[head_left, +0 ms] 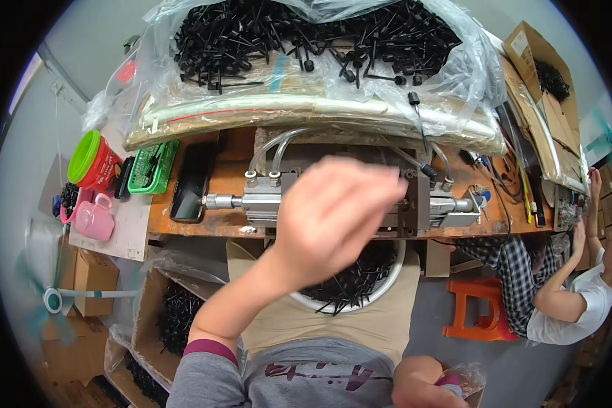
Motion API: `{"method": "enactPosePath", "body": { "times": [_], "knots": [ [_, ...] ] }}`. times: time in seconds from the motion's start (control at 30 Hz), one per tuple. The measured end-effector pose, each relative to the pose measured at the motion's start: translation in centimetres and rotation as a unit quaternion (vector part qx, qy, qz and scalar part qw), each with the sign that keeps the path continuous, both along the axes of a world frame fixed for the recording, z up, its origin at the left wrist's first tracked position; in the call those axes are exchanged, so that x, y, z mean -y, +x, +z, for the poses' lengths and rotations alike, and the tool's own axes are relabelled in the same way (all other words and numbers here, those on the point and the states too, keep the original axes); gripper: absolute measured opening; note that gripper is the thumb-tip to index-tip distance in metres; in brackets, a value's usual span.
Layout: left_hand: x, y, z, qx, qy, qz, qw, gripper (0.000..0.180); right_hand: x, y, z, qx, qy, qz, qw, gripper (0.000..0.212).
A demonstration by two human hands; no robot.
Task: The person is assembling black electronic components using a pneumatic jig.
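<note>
My left hand (pixel 340 211) is raised over a metal clamping fixture at the bench's front edge, blurred by motion. Its fingers are bunched together and point right, toward the fixture's dark upright block (pixel 413 204); anything between the fingertips is hidden. A silver air cylinder (pixel 262 204) shows left of the hand, and another cylinder (pixel 445 207) lies to the right, both with clear hoses. Low at the right, beside my body, is my right hand (pixel 425 387); its fingers cannot be made out. Below the fixture, a white-rimmed round container (pixel 396 279) holds black long-stemmed parts (pixel 353 282).
A plastic-lined tray (pixel 313 109) heaped with black parts (pixel 251 41) spans the back. At left are a dark phone (pixel 194 180), green basket (pixel 158 178), pink mug (pixel 95 217) and red tub (pixel 102 166). Rightward, a person (pixel 571 292) sits near an orange stool (pixel 466 309).
</note>
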State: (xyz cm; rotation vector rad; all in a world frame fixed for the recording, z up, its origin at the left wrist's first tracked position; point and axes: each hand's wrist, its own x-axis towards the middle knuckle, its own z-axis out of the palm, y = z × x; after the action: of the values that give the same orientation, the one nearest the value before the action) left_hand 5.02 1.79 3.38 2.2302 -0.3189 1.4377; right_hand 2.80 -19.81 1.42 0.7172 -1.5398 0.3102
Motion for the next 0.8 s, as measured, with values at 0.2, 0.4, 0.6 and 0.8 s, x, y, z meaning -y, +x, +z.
{"method": "enactPosePath", "body": {
  "times": [0.2, 0.4, 0.6, 0.8],
  "knots": [
    [-1.6, 10.9, 3.7, 0.04, 0.192, 0.087, 0.977, 0.029, 2.1, 1.3, -0.6, -0.066, -0.282, -0.653, 0.7, 0.056],
    [-3.4, 12.9, 3.8, -0.221, 0.293, 0.087, 0.926, 0.021, 1.7, 6.7, 0.3, -0.152, -0.248, -0.829, 0.478, 0.043],
    [-2.9, 5.8, 4.7, -0.124, -0.116, 0.011, 0.985, 0.018, -2.7, 15.9, 4.0, -0.133, -0.34, -0.811, 0.456, 0.026],
    [-2.5, -1.0, 3.5, -0.192, -0.485, -0.236, 0.82, 0.053, -14.5, 24.9, 9.1, 0.225, -0.3, -0.877, 0.299, 0.033]
  ]
}}
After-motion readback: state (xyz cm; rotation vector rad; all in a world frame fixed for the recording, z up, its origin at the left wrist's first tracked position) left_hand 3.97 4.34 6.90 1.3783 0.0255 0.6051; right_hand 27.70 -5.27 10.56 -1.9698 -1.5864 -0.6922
